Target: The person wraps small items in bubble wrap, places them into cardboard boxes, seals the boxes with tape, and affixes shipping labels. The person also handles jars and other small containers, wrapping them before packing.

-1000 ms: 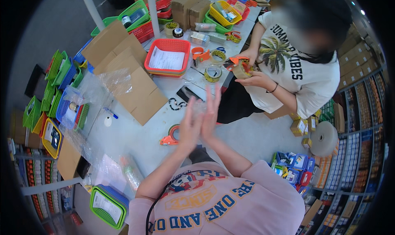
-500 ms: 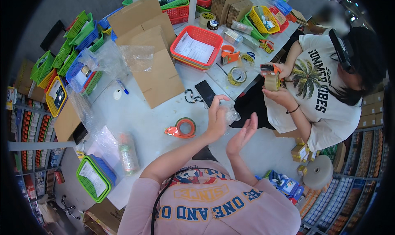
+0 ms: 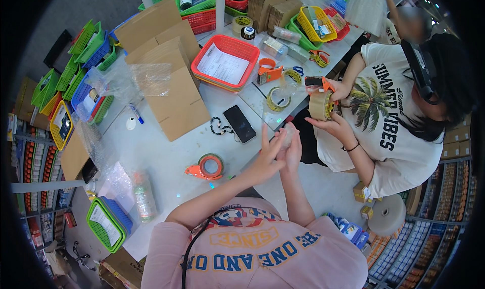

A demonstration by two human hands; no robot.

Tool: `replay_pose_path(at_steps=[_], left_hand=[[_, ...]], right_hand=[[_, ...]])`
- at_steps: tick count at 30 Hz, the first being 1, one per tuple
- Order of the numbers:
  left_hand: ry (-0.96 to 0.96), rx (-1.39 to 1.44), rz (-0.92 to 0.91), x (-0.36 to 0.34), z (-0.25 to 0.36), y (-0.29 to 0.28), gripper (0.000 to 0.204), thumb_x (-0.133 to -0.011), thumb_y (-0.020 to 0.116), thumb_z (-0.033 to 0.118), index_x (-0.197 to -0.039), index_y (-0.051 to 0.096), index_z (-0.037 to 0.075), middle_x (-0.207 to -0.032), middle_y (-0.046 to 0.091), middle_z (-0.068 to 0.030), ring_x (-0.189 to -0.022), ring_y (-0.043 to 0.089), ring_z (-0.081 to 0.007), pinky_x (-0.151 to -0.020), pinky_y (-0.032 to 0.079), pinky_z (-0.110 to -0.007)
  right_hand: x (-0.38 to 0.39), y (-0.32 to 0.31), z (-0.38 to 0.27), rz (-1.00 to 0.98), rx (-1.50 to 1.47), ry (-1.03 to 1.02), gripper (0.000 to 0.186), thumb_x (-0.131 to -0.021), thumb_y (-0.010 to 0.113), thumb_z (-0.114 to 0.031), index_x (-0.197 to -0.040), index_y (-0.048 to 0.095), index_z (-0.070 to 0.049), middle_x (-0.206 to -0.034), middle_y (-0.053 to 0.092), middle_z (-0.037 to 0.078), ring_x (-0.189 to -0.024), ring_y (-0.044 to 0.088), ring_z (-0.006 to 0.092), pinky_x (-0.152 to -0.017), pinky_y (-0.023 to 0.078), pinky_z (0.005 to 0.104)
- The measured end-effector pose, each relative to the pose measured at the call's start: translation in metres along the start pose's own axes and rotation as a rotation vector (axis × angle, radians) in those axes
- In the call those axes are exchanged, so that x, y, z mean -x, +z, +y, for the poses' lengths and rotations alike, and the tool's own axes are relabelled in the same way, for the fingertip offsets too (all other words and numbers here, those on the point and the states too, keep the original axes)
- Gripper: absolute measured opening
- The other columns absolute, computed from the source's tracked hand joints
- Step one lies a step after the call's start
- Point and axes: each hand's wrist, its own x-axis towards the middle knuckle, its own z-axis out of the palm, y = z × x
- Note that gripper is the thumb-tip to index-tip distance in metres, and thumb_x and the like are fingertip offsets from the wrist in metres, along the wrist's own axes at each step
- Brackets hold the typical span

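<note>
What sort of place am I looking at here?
Probably a packing area in a storeroom: an orange tape dispenser and brown cardboard lie on the table, with stocked shelves nearby.

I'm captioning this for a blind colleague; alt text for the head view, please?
A person's right hand holds a small translucent bundle, the left hand against it, at a white table with a phone and orange tape dispenser; a co-worker holds tape.

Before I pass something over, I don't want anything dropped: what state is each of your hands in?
Left hand: open, fingers partly spread beside the clear bundle; contact can't be told.
Right hand: closed, holding the clear bundle.
</note>
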Motion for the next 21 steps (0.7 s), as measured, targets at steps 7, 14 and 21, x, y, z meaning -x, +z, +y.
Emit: replay_pose_path(at_steps=[7, 14, 21], left_hand=[[0.017, -0.224, -0.082, -0.001, 0.059, -0.028, 0.078, -0.08, 0.062, 0.018, -0.145, 0.021, 0.008, -0.149, 0.011, -0.0205, -0.137, 0.02, -0.0338, -0.106, 0.029, -0.042], [0.112, -0.231, 0.365, -0.052, -0.046, 0.017, 0.065, -0.09, 0.053, 0.022, -0.142, 0.022, 0.0, -0.134, 0.035, -0.0217, -0.123, 0.037, -0.0329, -0.102, 0.032, -0.039], [-0.023, -0.13, 0.585, -0.073, -0.038, 0.019, 0.024, -0.095, 0.046, 0.021, -0.104, 0.052, -0.001, -0.087, 0.053, -0.0089, -0.08, 0.05, -0.0172, -0.073, 0.042, -0.03]], right_hand=[[-0.087, -0.113, 0.049, -0.342, -0.7, 0.447, 0.057, -0.094, 0.028, -0.056, -0.118, 0.052, -0.009, -0.077, 0.055, 0.009, -0.064, 0.048, 0.0182, -0.058, 0.04, 0.028], [-0.014, 0.003, 0.002, -0.222, -0.313, 0.297, 0.062, -0.095, 0.025, -0.056, -0.126, 0.045, -0.006, -0.126, 0.049, 0.01, -0.117, 0.046, 0.0244, -0.099, 0.034, 0.0363], [-0.006, -0.002, 0.001, -0.232, 0.288, -0.136, 0.044, -0.098, 0.038, -0.031, -0.134, 0.035, -0.005, -0.134, 0.038, 0.01, -0.126, 0.034, 0.02, -0.105, 0.026, 0.0338]])
